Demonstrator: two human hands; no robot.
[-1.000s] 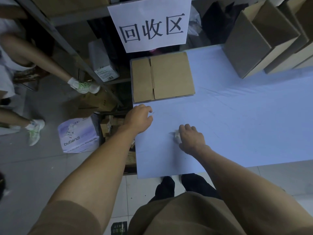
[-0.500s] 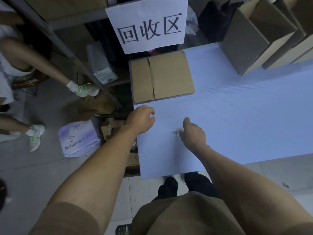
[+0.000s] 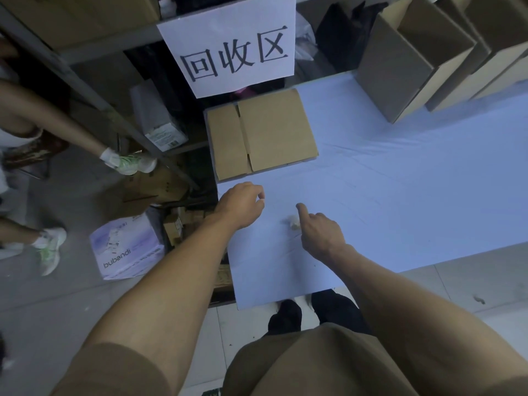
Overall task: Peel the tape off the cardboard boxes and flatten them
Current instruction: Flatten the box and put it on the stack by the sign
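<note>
A flattened cardboard box (image 3: 265, 132) lies at the table's far left corner, under a hanging paper sign. My left hand (image 3: 241, 205) hovers over the table's left edge just in front of it, fingers curled, with nothing clearly in them. My right hand (image 3: 320, 231) rests on the pale blue table cover (image 3: 414, 190) a little to the right. One digit points forward and the rest are curled. A small whitish wad of tape (image 3: 293, 221) sticks out at its left side, held against the table. Several open upright cardboard boxes (image 3: 411, 61) stand at the far right.
The white paper sign (image 3: 231, 44) hangs from a metal shelf behind the table. Left of the table, a white "bubandi" carton (image 3: 128, 250) and other cartons sit on the tiled floor. Another person's legs and sneakers (image 3: 128, 162) are at the left.
My right hand has uncurled one digit forward while keeping the tape wad on the table. My left hand has stayed near the table's left edge. The camera view shifted slightly.
</note>
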